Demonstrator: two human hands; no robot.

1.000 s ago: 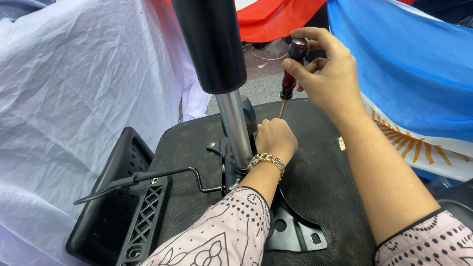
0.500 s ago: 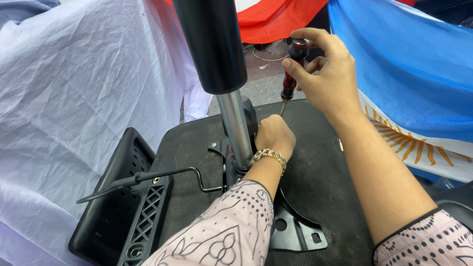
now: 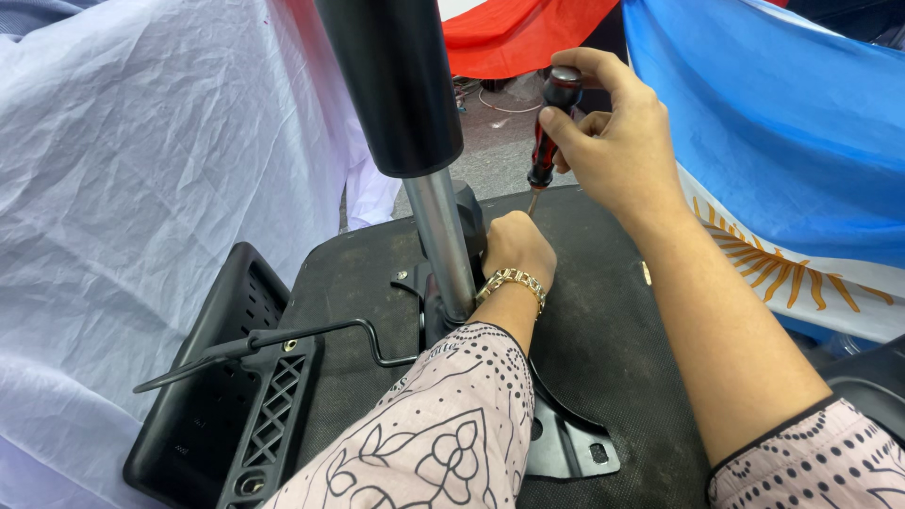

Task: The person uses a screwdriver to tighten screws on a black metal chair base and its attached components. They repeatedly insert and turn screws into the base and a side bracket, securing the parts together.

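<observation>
An upturned office chair seat lies before me, black fabric underside up. From its metal mechanism plate rises a gas lift cylinder, black on top with a silver shaft. My left hand, a gold bracelet on the wrist, is closed against the mechanism just right of the shaft; what it grips is hidden. My right hand holds a red-and-black screwdriver upright by its handle, tip pointing down just behind my left hand.
A black plastic armrest piece lies at the seat's left edge, and a thin black lever sticks out leftward from the mechanism. White cloth hangs on the left, red cloth behind, a blue-and-white flag with a sun on the right.
Both hands stay almost where they were; the view has shifted slightly and the screwdriver remains upright over the mechanism.
</observation>
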